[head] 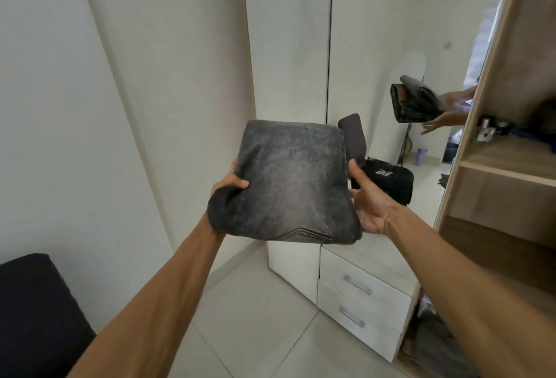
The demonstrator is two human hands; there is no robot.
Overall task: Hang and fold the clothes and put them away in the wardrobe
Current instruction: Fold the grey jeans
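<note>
Squarely folded faded-grey denim garment (288,185), left hand (230,185), right hand (365,200) gripping.

Single head-worn wide-angle view, looking forward and slightly down, close to wardrobe (285,46), facing doors.

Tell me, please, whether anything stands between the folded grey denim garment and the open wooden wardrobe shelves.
Nothing visible does. Left hand and right hand hold the folded grey denim garment beside the open wooden wardrobe shelves; only air lies between.
</note>
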